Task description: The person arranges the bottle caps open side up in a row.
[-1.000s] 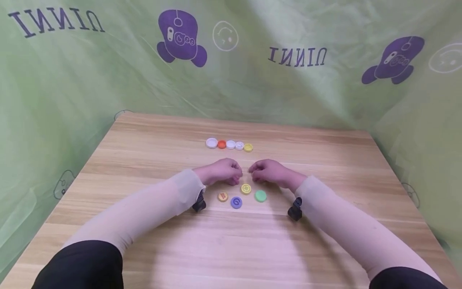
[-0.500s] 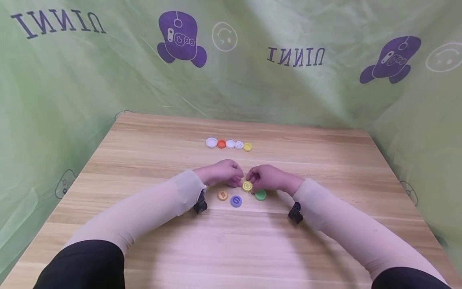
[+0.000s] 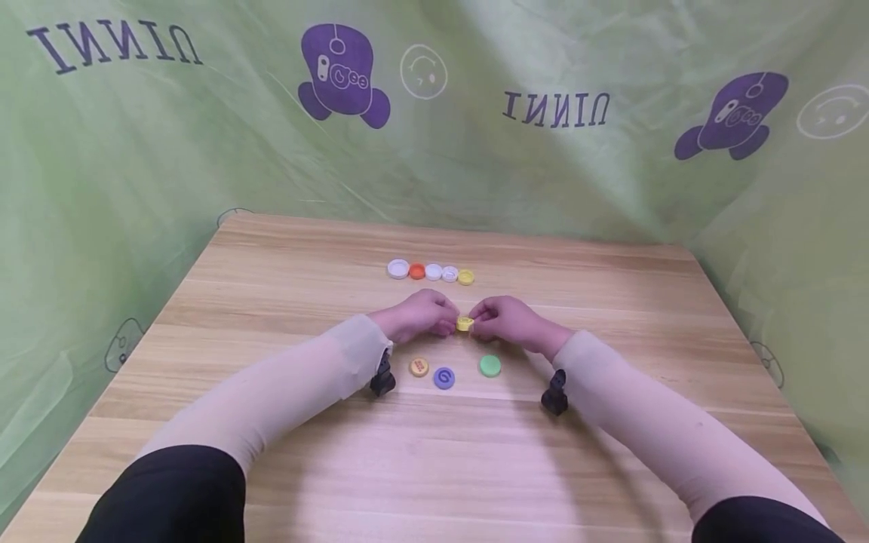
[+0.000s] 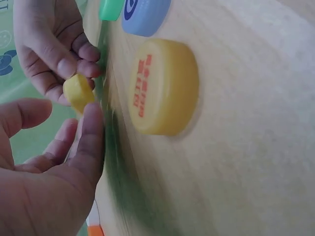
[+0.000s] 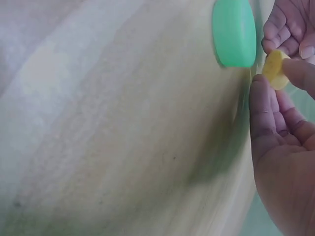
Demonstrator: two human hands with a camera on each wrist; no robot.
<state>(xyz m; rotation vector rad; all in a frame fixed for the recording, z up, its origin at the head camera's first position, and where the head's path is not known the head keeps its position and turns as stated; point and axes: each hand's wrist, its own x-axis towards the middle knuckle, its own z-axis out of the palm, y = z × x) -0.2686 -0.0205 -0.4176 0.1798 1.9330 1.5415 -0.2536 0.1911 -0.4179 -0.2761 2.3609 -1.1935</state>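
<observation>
Between finger and thumb, my right hand (image 3: 509,323) pinches a yellow bottle cap (image 3: 465,323), held up a little over the table and tilted. My left hand (image 3: 422,311) is at the cap's other side; in the left wrist view its fingertips reach the lower edge of the cap (image 4: 78,93) while its thumb stands apart. Nearer the body lie an orange-yellow cap with red print (image 3: 419,367), a blue cap with a dark mark (image 3: 444,378) and a green cap (image 3: 490,366). The green cap (image 5: 235,34) is also close to my right hand in the right wrist view.
Beyond the hands runs a row of caps: a large white cap (image 3: 398,268), a red-orange cap (image 3: 417,271), two smaller white ones and a yellow one (image 3: 465,277). They sit on a wooden table (image 3: 326,467). A green printed curtain (image 3: 475,173) surrounds its far side.
The yellow cap that lay on the table among the others is now lifted in my right hand and carried away from the body. My left hand has shifted slightly away from the body too.
</observation>
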